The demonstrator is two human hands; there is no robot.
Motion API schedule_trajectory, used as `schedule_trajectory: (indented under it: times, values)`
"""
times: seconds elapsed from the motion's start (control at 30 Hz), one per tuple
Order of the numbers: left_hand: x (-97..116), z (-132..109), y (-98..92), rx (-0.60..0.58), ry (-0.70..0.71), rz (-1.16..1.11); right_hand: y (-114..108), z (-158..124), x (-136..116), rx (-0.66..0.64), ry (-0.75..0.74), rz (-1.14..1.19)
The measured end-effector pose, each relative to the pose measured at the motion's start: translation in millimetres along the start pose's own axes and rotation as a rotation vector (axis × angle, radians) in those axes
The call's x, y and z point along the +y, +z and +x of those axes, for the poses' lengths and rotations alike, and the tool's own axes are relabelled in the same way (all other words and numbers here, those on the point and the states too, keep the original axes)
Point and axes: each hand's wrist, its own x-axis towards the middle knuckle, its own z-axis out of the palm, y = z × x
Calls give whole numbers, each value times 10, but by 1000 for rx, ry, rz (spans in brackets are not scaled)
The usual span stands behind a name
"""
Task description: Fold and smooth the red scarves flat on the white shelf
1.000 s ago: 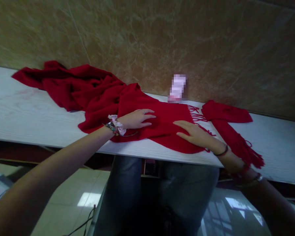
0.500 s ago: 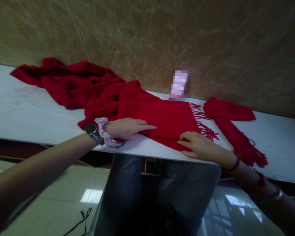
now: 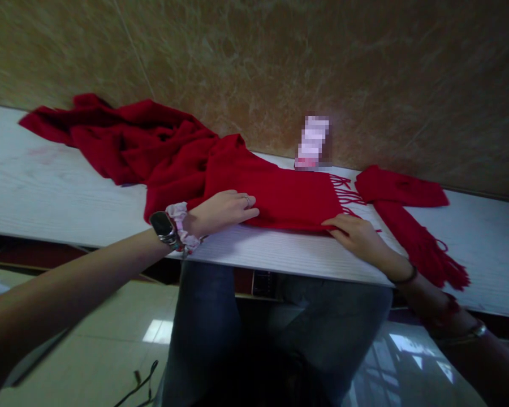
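Note:
A long red scarf [image 3: 280, 195] lies along the white tabletop, its right part flattened and folded, its left part heaped in loose wrinkles. My left hand [image 3: 227, 210] rests on the near side of the flat part, fingers laid on the cloth. At the near right corner, by the fringe [image 3: 343, 189], my right hand [image 3: 354, 233] pinches the scarf's edge between thumb and fingers. Part of the fringe is hidden behind that hand. Farther right, past the fringe, lies a small red knitted scarf [image 3: 402, 226], bent over itself with tassels at its near end.
Against the brown marbled wall [image 3: 246, 68] stands a pixelated pinkish object [image 3: 313, 141], behind the scarf. The white tabletop [image 3: 59, 192] is a narrow strip with its front edge close to my legs [image 3: 212, 316]. A dark cord [image 3: 139, 387] lies on the tiled floor.
The strip of cloth that stuck out below the near edge is now drawn in, leaving that edge straight. My right hand has moved up and pinches the corner; my left index finger is no longer stretched out.

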Motion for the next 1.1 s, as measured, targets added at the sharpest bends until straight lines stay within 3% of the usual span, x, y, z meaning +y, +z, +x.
schedule_trajectory:
  times: [0.17, 0.33, 0.47, 0.57, 0.67, 0.73, 0.83, 0.9, 0.97, 1.03, 1.1]
  values:
    - [279, 135, 65, 81, -27, -121, -129, -51, 81, 155, 89, -16]
    - [373, 221, 55, 91, -187, -83, -295, -41, 100, 246, 109, -64]
    - [270, 101, -33, 86, -292, -92, -365, -54, 162, 168, 54, -65]
    - [202, -57, -94, 75, -338, -112, -331, -91, 223, 6, -7, -16]
    - [193, -176, -174, 167, -308, -172, -289, -116, 292, -160, -59, 27]
    - [199, -206, -262, 255, -277, -245, -309, -115, 349, -153, -42, 12]
    - [172, -180, -408, 305, -290, -346, -440, -86, 433, 12, 36, -64]
    - [119, -144, -452, 251, -300, -368, -556, -60, 478, 136, 76, -117]
    - [51, -123, -419, 122, -214, -362, -638, -38, 516, 213, 100, -165]
    - [-23, -135, -329, -37, -87, -313, -650, -23, 563, 175, 104, -199]
    - [-114, -177, -245, -132, -74, -196, -593, -3, 629, 37, 81, -205]
